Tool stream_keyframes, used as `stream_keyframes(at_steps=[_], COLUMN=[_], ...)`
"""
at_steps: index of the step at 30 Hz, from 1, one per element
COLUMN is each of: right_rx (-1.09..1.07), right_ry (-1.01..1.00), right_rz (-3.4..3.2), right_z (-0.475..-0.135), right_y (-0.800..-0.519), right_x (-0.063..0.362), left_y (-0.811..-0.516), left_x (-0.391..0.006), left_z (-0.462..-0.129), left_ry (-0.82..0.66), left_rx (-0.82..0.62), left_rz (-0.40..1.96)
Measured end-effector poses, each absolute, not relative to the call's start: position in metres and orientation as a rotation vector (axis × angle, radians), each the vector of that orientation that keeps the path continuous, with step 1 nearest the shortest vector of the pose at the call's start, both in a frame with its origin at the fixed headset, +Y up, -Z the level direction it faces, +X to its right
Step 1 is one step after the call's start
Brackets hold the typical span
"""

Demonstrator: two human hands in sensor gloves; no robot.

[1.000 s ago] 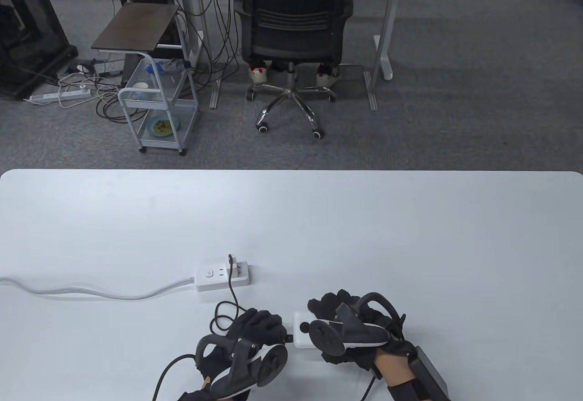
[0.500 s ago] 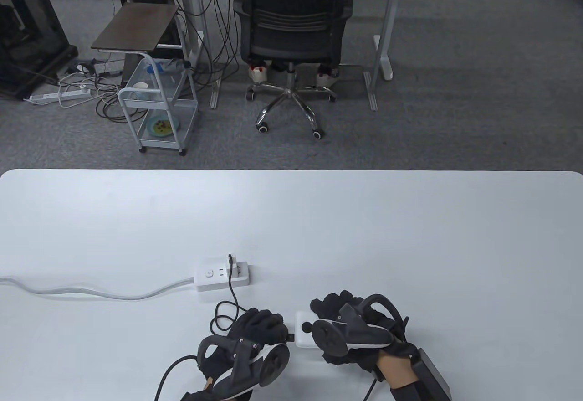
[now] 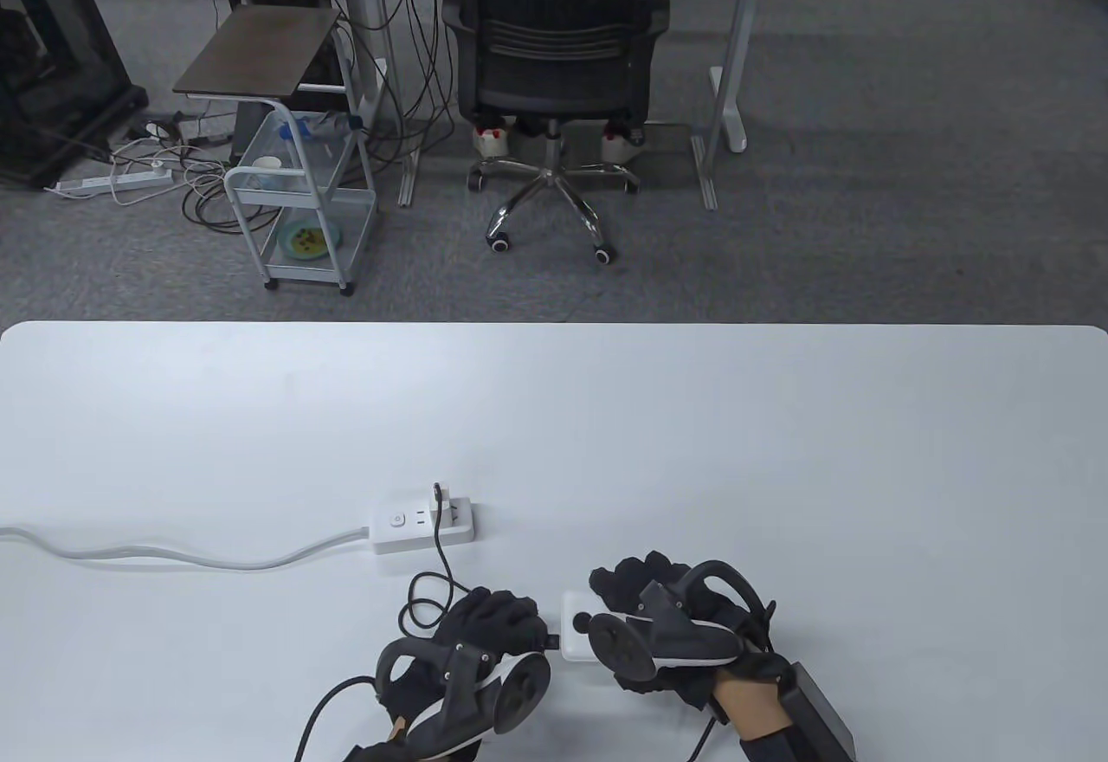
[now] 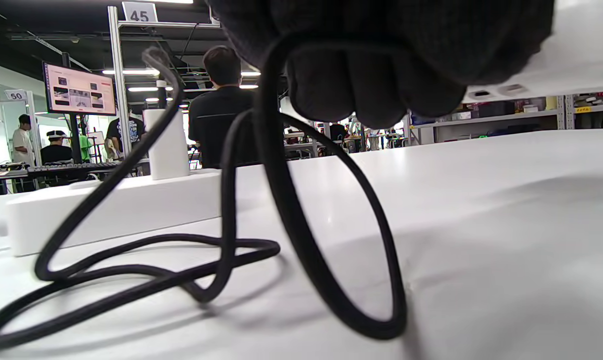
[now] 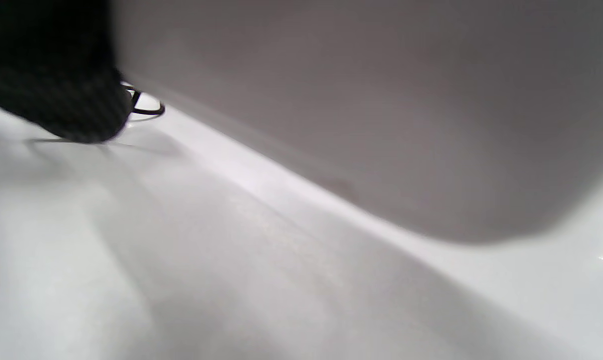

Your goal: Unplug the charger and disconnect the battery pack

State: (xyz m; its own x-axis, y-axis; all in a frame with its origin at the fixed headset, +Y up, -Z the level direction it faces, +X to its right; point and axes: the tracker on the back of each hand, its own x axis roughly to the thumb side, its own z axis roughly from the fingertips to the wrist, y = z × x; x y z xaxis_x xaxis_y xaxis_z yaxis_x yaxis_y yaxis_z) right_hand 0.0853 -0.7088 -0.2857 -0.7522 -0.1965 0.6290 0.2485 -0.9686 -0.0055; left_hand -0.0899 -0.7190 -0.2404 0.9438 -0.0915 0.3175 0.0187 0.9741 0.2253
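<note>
A white battery pack (image 3: 575, 637) lies near the table's front edge. My right hand (image 3: 660, 616) grips it from the right; its underside fills the right wrist view (image 5: 381, 100). My left hand (image 3: 492, 623) is closed around the black cable's plug (image 3: 548, 642), which meets the pack's left end. I cannot tell if the plug is seated. The black cable (image 3: 443, 561) loops on the table and runs up to the white charger (image 3: 452, 506), plugged into the white power strip (image 3: 407, 526). The left wrist view shows my fingers (image 4: 371, 75), the cable loop (image 4: 291, 215), the charger (image 4: 169, 145) and the strip (image 4: 116, 210).
The power strip's grey cord (image 3: 173, 556) runs off the table's left edge. The white table (image 3: 692, 450) stretches far and right of my hands. An office chair (image 3: 554, 61) and a small cart (image 3: 299, 208) stand on the floor beyond the table.
My right hand and the battery pack have shifted very slightly to the right. My left hand has barely moved. The charger stays in the power strip.
</note>
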Motion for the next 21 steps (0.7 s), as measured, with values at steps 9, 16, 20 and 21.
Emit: stream_keyframes(at_steps=[9,16,20,21], right_rx=[-0.963,-0.964,-0.957,-0.957], right_ry=[-0.108,-0.145,-0.138,-0.132], right_rz=[-2.774,-2.759,-2.765,-2.768], right_z=[-0.2873,-0.2860,-0.2872,-0.2873], right_y=[-0.7080,-0.7095,-0.7099,-0.7095], right_x=[0.0892,0.0870,0.0883,0.0886], left_y=[-0.7170,-0.7188,-0.7196,-0.7192], left_x=[-0.0871,-0.0888,-0.0882,-0.0884], left_z=[-0.2400,-0.2407,-0.2404,-0.2411], left_ry=[-0.301,-0.308,-0.307,-0.300], left_rx=[0.236,0.236,0.246,0.253], left_rz=[-0.071,-0.078,-0.074,-0.077])
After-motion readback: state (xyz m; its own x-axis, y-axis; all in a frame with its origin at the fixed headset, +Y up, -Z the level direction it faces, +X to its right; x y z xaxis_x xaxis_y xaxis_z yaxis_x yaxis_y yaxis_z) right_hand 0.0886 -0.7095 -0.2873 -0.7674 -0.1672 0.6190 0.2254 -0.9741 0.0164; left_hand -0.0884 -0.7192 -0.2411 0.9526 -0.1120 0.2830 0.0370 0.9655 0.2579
